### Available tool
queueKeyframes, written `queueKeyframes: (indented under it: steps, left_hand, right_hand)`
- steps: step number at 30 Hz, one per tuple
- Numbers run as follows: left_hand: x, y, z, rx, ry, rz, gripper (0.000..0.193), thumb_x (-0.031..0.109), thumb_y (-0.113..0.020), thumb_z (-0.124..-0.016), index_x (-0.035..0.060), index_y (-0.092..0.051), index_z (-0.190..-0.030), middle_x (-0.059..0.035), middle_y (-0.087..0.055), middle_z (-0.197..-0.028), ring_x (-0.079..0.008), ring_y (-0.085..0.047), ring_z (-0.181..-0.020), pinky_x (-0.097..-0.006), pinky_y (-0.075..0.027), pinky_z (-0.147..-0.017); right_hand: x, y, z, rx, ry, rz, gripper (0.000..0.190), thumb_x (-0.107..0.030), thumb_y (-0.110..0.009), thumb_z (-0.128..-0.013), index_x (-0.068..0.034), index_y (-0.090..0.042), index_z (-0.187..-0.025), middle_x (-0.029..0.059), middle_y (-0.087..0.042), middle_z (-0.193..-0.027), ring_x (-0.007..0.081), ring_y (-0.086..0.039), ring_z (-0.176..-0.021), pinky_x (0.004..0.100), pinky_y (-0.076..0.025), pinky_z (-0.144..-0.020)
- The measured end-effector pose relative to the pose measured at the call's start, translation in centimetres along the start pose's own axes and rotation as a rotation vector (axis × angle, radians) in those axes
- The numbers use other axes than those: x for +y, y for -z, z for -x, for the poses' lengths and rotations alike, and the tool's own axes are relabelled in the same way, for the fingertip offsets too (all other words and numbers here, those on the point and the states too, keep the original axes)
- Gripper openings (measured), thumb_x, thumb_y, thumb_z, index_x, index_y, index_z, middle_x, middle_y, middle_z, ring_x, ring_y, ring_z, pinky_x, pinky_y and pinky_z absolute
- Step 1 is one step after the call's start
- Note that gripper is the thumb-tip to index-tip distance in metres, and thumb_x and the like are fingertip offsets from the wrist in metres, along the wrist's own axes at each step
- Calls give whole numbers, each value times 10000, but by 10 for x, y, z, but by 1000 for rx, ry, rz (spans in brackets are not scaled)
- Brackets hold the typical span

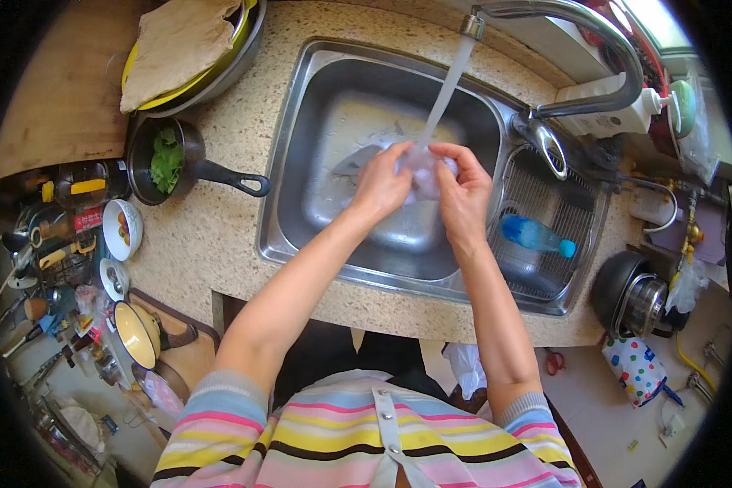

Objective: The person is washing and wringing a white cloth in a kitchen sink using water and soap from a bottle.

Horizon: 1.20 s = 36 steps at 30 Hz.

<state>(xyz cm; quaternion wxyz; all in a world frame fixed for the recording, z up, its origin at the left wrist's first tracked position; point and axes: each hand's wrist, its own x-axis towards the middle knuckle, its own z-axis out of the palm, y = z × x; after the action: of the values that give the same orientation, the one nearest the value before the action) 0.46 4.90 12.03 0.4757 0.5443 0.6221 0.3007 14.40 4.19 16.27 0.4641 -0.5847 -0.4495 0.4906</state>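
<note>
Water runs from the faucet [473,27] in a steady stream down between my hands, above the large steel sink basin [317,226]. My left hand [385,183] pinches one side of a pale, thin, translucent item [424,174], perhaps a plastic bag or cloth. On its other side, my right hand [463,186] grips it with thumb and fingers. The item's exact kind is unclear under the water. A greyish piece [355,161] lies in the basin behind my left hand, and part of it is hidden by that hand.
Left of the sink, a black pan [195,146] holds green leaves, below stacked bowls [244,58] topped by a beige cloth. A blue bottle [531,235] lies on the rack in the small right basin. White bowls [131,229] line the counter's left edge. Dark pots [616,293] stand right.
</note>
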Motion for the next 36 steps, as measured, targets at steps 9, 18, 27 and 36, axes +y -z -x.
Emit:
queueKeyframes:
  steps: [9, 18, 27, 36]
  left_hand:
    - [93, 93, 10, 137, -192, -28, 267, 54, -462, -946, 6, -651, -1128, -91, -685, -1038, -136, -628, -924, -265, -488, -827]
    - [143, 146, -14, 87, -260, 61, 268, 75, -489, -943, 30, -656, -1148, -46, -659, -1079, -100, -580, -939, -243, -449, -851]
    - [159, 167, -14, 64, -339, 47, 284, 55, -513, -924, 44, -648, -1174, -22, -655, -1061, -89, -575, -924, -242, -453, -847]
    - [157, 167, -10, 90, -403, -131, 311, 11, -569, -897, 37, -604, -1205, -50, -672, -969, -77, -598, -867, -219, -480, -771]
  right_hand:
    - [-71, 95, 0, 191, 162, 104, 336, 108, -477, -791, 19, -651, -1064, 55, -654, -1000, 100, -592, -913, 228, -464, -817]
    - [-110, 136, -18, 249, 261, -10, 342, 72, -519, -763, 26, -677, -1063, 70, -671, -956, 97, -605, -835, 219, -470, -795]
    - [-120, 136, -11, 208, 243, -47, 284, 0, -649, -809, 16, -669, -1093, 61, -671, -957, 93, -605, -820, 219, -484, -772]
    - [-120, 140, -3, 305, 371, 471, 272, -24, -648, -817, -30, -681, -1086, 57, -686, -851, 97, -620, -726, 244, -496, -692]
